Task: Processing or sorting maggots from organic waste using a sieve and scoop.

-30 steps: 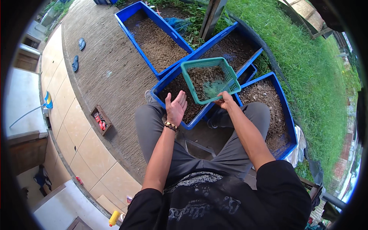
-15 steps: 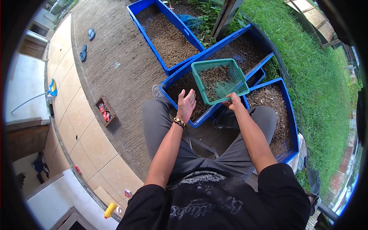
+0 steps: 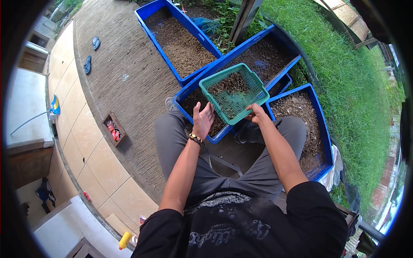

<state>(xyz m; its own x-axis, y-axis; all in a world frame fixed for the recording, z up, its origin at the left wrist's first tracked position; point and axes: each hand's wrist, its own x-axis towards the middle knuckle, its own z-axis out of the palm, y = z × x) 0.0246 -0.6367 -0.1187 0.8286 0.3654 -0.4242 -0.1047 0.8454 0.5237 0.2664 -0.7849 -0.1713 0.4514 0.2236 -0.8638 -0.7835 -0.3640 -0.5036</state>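
Note:
A green plastic mesh basket (image 3: pixel 232 104) is held tilted above a long blue tray (image 3: pixel 259 40), with brown, clumpy loose bits gathered toward its far side. My right hand (image 3: pixel 257 115) grips the basket's near right corner, thumb over the rim. At its left side, my left hand (image 3: pixel 203 121) is open with fingers stretched out, the fingertips at or against the basket wall. Dark crumbly material lies in the tray beneath, partly hidden by the basket and my left hand.
Another blue tray (image 3: pixel 151 28) with tan grainy material lies far left, and a third blue tray (image 3: pixel 329 148) with brown flakes sits by my right knee. A wooden box (image 3: pixel 123 136) with red packets stands left on the concrete. Beyond are sandals (image 3: pixel 87 65), a post (image 3: pixel 245 20) and grass.
The basket has tipped and shifted slightly left, and its contents have slid toward the far side, baring mesh. My left hand has come up to the basket's side.

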